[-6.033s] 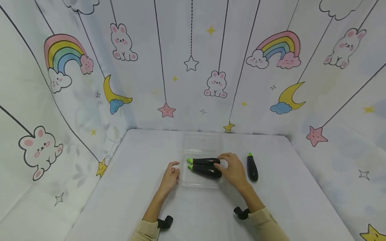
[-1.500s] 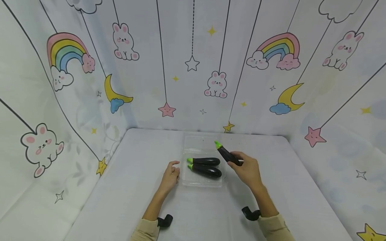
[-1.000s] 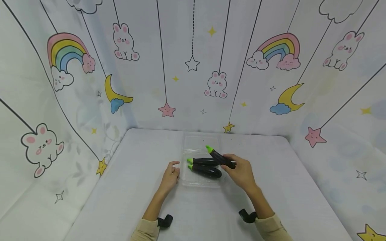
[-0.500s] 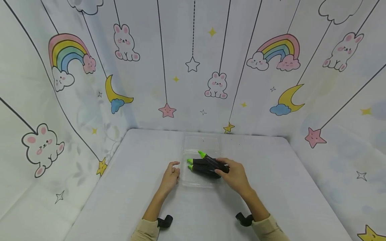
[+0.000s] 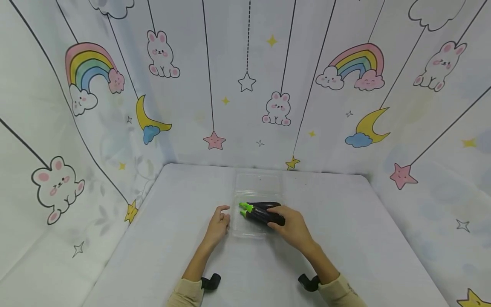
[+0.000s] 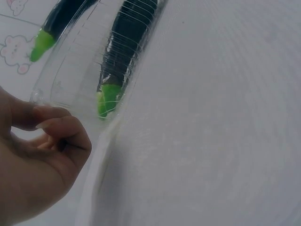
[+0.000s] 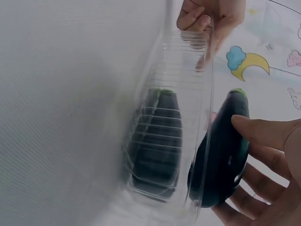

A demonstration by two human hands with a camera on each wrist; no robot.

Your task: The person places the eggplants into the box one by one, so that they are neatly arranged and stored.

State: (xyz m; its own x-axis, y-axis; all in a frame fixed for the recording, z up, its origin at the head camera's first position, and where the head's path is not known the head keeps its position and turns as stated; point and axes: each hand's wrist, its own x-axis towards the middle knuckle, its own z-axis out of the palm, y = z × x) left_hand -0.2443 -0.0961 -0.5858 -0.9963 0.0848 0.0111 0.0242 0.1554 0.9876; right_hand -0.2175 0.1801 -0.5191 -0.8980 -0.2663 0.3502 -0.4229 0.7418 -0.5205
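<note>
My right hand (image 5: 293,228) grips a dark eggplant (image 5: 261,214) with a green stem end, low over the clear plastic container (image 5: 249,233). In the right wrist view the held eggplant (image 7: 223,150) is between thumb and fingers at the container's top edge. Inside lies another eggplant (image 5: 268,204); one more is mostly covered by the held one, its green stem end (image 5: 243,212) showing. My left hand (image 5: 218,225) stays by the container's left end, fingers loosely bent. The left wrist view shows its thumb and index (image 6: 56,122) near a container corner; contact is uncertain.
The container's clear lid (image 5: 258,182) lies folded back behind it on the white table (image 5: 176,204). A white cloth wall (image 5: 184,85) with drawn rabbits, stars and rainbows stands around the table.
The eggplant that lay on the table at the right was taken up by my right hand. It has been carried left and lowered onto the others. My left hand stays put.
</note>
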